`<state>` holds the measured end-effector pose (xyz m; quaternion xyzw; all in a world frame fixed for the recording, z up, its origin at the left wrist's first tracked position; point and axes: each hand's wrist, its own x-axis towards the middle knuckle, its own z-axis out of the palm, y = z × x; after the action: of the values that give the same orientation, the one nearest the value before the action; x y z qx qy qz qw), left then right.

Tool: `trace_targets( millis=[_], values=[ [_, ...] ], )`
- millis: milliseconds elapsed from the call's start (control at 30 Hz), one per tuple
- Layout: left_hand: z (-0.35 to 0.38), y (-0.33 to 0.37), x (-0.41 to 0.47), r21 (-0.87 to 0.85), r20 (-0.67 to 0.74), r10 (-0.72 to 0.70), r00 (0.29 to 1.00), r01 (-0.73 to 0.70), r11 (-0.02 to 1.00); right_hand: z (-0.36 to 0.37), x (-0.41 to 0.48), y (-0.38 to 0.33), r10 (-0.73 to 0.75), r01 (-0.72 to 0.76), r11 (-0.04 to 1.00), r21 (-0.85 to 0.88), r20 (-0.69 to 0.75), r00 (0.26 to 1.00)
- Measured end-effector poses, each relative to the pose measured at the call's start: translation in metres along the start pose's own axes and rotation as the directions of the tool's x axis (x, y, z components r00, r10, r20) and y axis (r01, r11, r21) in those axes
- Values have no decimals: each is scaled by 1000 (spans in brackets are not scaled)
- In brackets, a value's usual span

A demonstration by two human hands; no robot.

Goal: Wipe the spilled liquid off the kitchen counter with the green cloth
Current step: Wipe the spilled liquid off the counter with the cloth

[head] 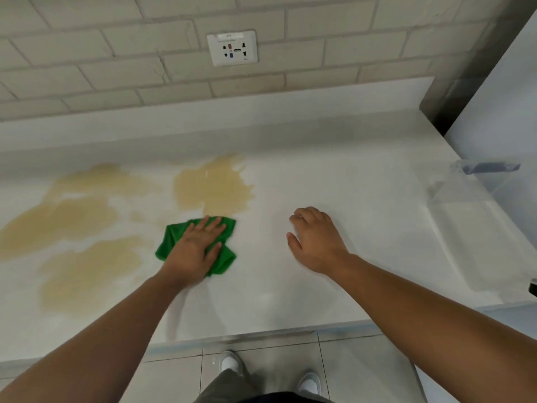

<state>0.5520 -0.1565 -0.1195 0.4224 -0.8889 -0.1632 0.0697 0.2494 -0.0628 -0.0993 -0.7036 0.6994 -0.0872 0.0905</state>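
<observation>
Mostly the job lies ahead, judging by the white kitchen surface (363, 184). The crumpled green microfibre cloth (226, 260) sits just below the middle patch of tan spilled liquid (212, 189), touching its near edge. The left hand (194, 246) presses flat on the cloth, fingers (216, 228) straight and spread. The right hand (315, 239) rests on bare surface well to the right, its fingers loosely curled and holding nothing. Three more wide tan patches (66, 222) spread to the left, unwiped. A faint streak (174, 318) near the front edge also needs a pass.
</observation>
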Motion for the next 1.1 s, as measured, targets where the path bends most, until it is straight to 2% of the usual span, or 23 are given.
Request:
trace_targets(
  millis=[100, 167, 200, 267, 367, 433, 467, 533, 600, 667, 733, 767, 867, 933, 1000, 1100],
  values=[
    [1, 2, 36, 32, -63, -178, 982, 181, 983, 7, 15, -13, 16, -17, 1000, 21, 40, 999],
    [5, 16, 53, 48, -86, -184, 979, 188, 981, 12, 28, -21, 42, -43, 999, 20, 44, 998],
    [8, 24, 56, 56, -76, -140, 987, 145, 988, 13, 34, -24, 56, -57, 998, 20, 42, 998],
    [12, 30, 47, 76, -4, 34, 999, -34, 997, 16, 47, -29, 90, -91, 996, 25, 34, 995],
    [3, 13, 16, -11, 122, 331, 936, -333, 943, 17, 60, -30, 126, -126, 992, 17, 9, 992],
    [-11, -17, 4, -91, 116, 413, 903, -405, 910, 19, 62, -27, 136, -136, 991, 5, -4, 991],
    [-19, -33, 3, -94, 82, 402, 912, -395, 914, 21, 61, -26, 135, -135, 991, 4, -13, 991],
    [-29, -58, 12, -89, 0, 290, 957, -289, 953, 26, 58, -25, 132, -132, 991, -1, -24, 991],
    [-29, -57, 30, -86, -57, 157, 986, -162, 983, 28, 57, -24, 136, -136, 991, -4, -39, 990],
    [-17, -41, 51, -89, -80, 86, 993, -93, 992, 29, 59, -23, 143, -143, 990, 2, -57, 988],
    [-2, -19, 63, -96, -74, 119, 990, -125, 987, 30, 60, -23, 146, -146, 989, 4, -69, 987],
    [4, -8, 64, -97, -58, 179, 982, -184, 978, 31, 59, -23, 146, -145, 989, 6, -72, 987],
    [8, 2, 47, -107, 2, 445, 896, -442, 891, 33, 59, -22, 150, -149, 989, 20, -84, 985],
    [1, -11, 30, -113, -21, 536, 844, -534, 838, 34, 59, -21, 153, -151, 988, 32, -94, 984],
    [-9, -32, 20, -84, -110, 513, 851, -522, 849, 35, 60, -21, 155, -152, 988, 37, -101, 983],
    [-22, -54, 18, -40, -237, 406, 883, -426, 904, 36, 59, -21, 160, -155, 987, 52, -116, 980]
  ],
)
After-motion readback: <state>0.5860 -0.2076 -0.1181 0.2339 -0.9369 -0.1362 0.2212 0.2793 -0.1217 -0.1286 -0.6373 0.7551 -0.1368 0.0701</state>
